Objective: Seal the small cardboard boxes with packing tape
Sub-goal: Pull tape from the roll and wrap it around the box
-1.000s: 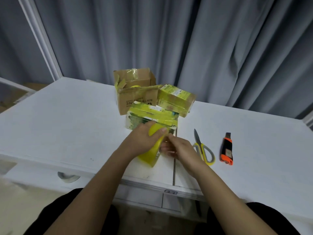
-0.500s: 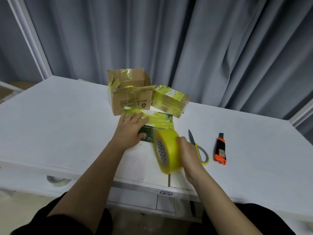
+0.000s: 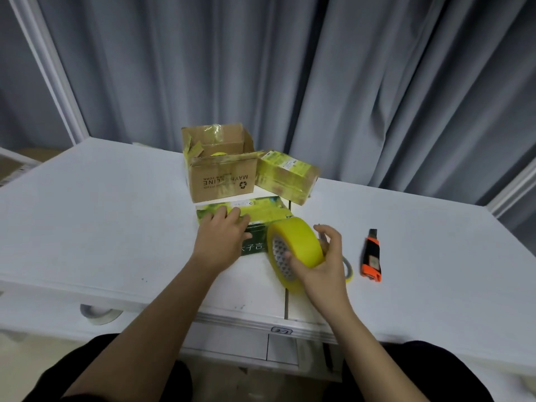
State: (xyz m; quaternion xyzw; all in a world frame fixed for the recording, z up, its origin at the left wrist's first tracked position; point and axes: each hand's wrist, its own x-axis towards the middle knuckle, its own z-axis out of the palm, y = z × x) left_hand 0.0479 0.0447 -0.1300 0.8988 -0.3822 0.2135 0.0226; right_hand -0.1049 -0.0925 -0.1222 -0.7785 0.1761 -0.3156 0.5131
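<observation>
Left hand (image 3: 223,242) lies flat, fingers straight, pressing the box (image 3: 261,216) near the table's (image 3: 101,227) front edge. Right hand (image 3: 322,265), fingers curled, grips the tape roll (image 3: 298,245) beside the box.

In the middle of the frame the left hand (image 3: 222,236) lies flat, fingers straight, on a green box (image 3: 255,216) striped with yellow tape, which rests on the white worktop (image 3: 101,216). Just right of it the right hand (image 3: 324,262) grips a roll of yellow tape (image 3: 295,248) standing on edge. Above the green box stands an open cardboard box (image 3: 220,169), and touching its right side a smaller taped box (image 3: 285,177) sits tilted. At centre right an orange utility knife (image 3: 371,256) lies on the worktop, with scissors (image 3: 348,266) mostly hidden behind the right hand. Grey curtains (image 3: 319,68) fill the upper frame.
</observation>
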